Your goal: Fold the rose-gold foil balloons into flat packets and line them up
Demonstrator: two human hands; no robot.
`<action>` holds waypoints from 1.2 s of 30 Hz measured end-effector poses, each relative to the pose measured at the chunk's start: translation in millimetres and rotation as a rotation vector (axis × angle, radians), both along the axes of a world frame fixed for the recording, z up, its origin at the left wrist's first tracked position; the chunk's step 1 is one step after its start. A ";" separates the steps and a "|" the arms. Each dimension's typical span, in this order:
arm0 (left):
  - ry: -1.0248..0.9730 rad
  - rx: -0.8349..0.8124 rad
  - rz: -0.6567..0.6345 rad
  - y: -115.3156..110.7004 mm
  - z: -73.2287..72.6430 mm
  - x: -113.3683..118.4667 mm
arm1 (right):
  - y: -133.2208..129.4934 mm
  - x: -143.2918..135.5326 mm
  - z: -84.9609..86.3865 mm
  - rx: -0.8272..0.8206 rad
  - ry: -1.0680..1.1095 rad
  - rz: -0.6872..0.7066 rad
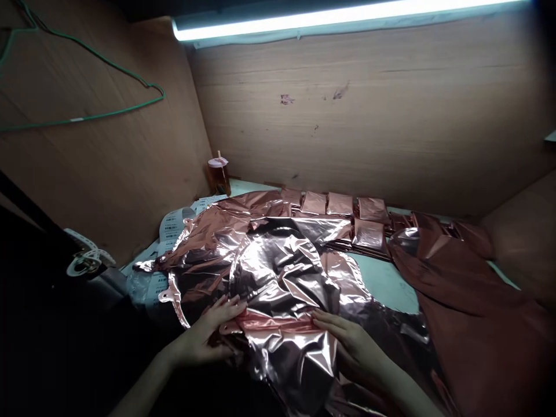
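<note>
Shiny rose-gold foil (282, 272), crumpled and in layers, covers the middle of the table, with a round outline showing in it. My left hand (211, 331) rests at the foil's near left part, fingers apart on a reddish fold, thumb lower by the near edge. On the right end of the same fold lies my right hand (350, 341), fingers stretched out flat over the foil. Whether either thumb pinches the foil cannot be made out.
Folded foil packets (340, 204) line the back of the table. A cup with a straw (219, 175) stands at the back left, near printed labels (171, 226). More foil (482, 313) spreads right. A green hanger (108, 113) hangs left; wooden panels (369, 116) enclose the table.
</note>
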State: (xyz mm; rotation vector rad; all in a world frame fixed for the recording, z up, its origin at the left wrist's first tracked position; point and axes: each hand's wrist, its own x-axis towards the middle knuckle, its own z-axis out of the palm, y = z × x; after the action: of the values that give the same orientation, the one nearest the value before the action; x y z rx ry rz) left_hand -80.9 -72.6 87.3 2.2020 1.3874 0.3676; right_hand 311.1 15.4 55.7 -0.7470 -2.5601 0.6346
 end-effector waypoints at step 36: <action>0.283 0.539 0.410 26.2 -38.1 166.4 | -5.0 -31.6 13.0 -0.229 -0.666 -0.996</action>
State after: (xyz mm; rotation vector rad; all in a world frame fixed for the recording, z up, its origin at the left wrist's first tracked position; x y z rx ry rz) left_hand 85.5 -46.3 49.2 2.4409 2.1071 0.6581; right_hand 279.6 10.3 68.7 -2.3931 -2.1457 0.3486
